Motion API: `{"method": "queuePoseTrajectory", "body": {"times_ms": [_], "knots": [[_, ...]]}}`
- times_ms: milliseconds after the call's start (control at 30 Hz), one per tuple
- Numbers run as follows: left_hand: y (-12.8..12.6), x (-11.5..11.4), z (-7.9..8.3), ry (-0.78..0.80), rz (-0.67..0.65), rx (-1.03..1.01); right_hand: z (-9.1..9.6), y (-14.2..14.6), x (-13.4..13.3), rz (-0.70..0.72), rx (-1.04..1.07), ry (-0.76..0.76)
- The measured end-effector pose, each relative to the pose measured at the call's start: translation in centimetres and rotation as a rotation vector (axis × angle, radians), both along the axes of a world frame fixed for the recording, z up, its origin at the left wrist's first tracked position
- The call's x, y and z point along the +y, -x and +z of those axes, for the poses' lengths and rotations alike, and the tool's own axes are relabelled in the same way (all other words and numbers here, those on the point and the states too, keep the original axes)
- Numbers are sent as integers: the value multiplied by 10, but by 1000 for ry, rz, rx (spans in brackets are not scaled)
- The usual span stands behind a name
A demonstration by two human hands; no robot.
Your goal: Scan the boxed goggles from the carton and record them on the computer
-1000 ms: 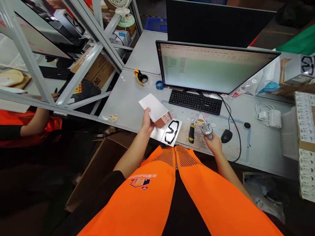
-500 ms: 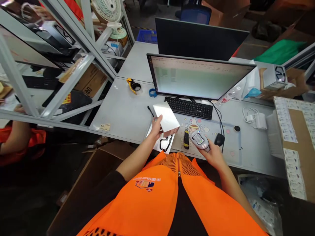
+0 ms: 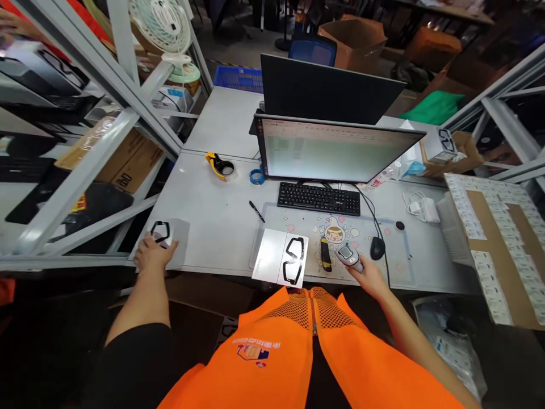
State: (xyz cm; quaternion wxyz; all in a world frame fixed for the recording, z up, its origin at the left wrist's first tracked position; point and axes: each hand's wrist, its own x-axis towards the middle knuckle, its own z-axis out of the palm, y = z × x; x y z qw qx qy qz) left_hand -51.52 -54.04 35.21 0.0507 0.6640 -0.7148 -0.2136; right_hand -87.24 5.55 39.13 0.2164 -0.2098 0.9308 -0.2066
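My left hand (image 3: 151, 257) grips a white box (image 3: 169, 241) with a black loop logo at the table's near left corner. The box rests on the grey table (image 3: 221, 210) there. My right hand (image 3: 366, 274) is wrapped round the handle of a grey barcode scanner (image 3: 348, 255), low over the patterned desk mat (image 3: 340, 241). Between my hands a second white box (image 3: 281, 263) with the same logo lies flat at the table's front edge. A black and yellow tool (image 3: 325, 254) lies just left of the scanner.
A lit monitor (image 3: 336, 150), keyboard (image 3: 318, 199) and mouse (image 3: 377, 247) stand behind the mat. A pen (image 3: 256, 211), a tape dispenser (image 3: 218, 166) and a blue tape roll (image 3: 256, 176) lie farther back. Metal shelving (image 3: 85, 113) rises at left, a labelled carton (image 3: 498, 244) at right.
My left hand has carried the white box from the middle of the table out to the near left corner. My right hand with the scanner has hardly moved. The head has turned upward.
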Motion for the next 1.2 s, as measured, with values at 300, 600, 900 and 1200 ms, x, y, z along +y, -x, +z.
{"method": "queuePoseTrajectory", "body": {"times_ms": [300, 600, 900, 1200], "knots": [[67, 48, 2, -3, -333, 265, 5, -16, -11, -15, -54, -52], [135, 278, -16, -333, -672, 2, 2, -13, -13, 5, -93, 0], [141, 244, -7, -288, -610, -83, -15, -2, -6, 33, -124, 39], [161, 244, -12, -411, -438, -132, -16, 9, -11, 73, -144, 37]]}}
